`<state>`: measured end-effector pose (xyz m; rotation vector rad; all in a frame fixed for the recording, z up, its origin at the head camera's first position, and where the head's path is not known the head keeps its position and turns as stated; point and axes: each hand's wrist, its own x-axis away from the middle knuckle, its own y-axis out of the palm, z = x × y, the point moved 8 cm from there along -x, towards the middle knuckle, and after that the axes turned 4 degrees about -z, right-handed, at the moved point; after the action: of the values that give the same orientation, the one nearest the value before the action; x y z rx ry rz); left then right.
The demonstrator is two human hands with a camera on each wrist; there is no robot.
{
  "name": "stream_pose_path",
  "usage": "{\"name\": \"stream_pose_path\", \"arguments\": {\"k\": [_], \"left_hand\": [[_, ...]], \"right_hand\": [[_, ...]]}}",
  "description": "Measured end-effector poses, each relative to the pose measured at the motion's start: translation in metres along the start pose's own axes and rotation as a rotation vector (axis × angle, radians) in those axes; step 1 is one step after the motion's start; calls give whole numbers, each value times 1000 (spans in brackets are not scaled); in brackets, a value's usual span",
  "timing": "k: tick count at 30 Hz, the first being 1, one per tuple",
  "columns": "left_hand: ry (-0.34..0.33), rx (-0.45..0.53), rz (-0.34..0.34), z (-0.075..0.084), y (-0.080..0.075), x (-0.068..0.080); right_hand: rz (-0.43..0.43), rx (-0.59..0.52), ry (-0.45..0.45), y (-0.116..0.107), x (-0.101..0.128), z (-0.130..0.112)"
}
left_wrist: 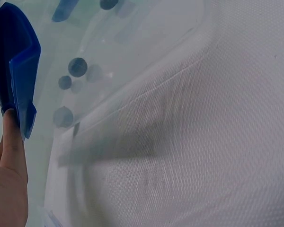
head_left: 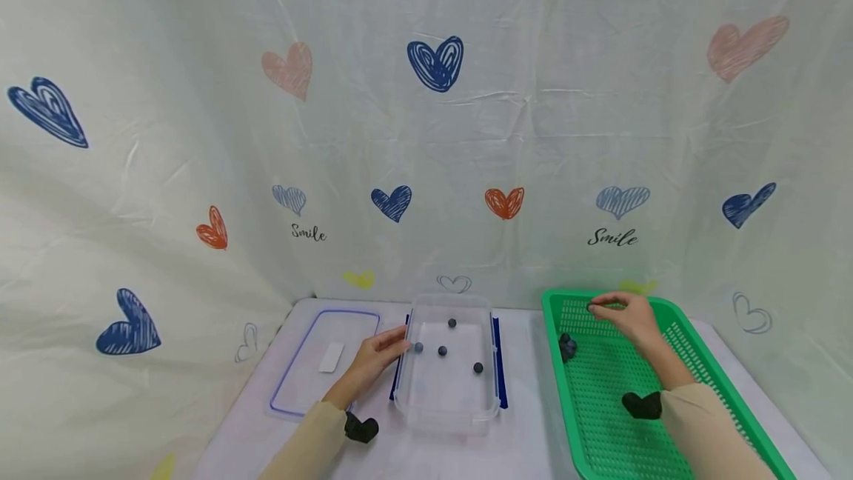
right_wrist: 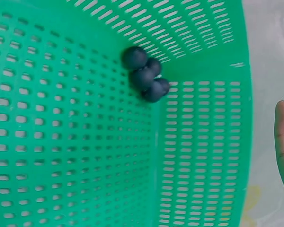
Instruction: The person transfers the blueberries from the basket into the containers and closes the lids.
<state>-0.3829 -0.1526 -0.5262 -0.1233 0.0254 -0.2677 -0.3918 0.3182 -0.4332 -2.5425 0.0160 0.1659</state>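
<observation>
A clear plastic box [head_left: 426, 410] with blue side clasps stands mid-table and holds several small dark blue balls [head_left: 442, 350]. My left hand [head_left: 395, 343] rests with straight fingers against the box's left wall; in the left wrist view a fingertip [left_wrist: 12, 137] touches the blue clasp [left_wrist: 19, 71], and the balls [left_wrist: 78, 67] show through the wall. My right hand [head_left: 600, 307] hovers over the far left corner of the green basket [head_left: 706, 369] and pinches one dark ball [head_left: 590, 307]. A clump of dark balls [right_wrist: 144, 75] lies in the basket's corner.
The box's clear lid [head_left: 323, 361], blue-edged with a white label, lies flat to the left of the box. A heart-printed white cloth covers the table and hangs as a backdrop close behind. Black wrist units [head_left: 361, 428] sit on both forearms.
</observation>
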Motion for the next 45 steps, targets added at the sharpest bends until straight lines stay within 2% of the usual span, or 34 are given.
{"name": "stream_pose_path", "arguments": {"k": [9, 21, 29, 45], "left_hand": [[-13, -1, 6, -4, -1, -2], [5, 3, 9, -2, -3, -2], [-2, 7, 6, -3, -2, -2], [13, 16, -9, -3, -2, -3]], "right_hand": [[-32, -27, -9, 0, 3, -26], [-80, -148, -53, 12, 9, -67], [-114, -226, -71, 25, 11, -84], [-178, -293, -91, 56, 17, -119]]}}
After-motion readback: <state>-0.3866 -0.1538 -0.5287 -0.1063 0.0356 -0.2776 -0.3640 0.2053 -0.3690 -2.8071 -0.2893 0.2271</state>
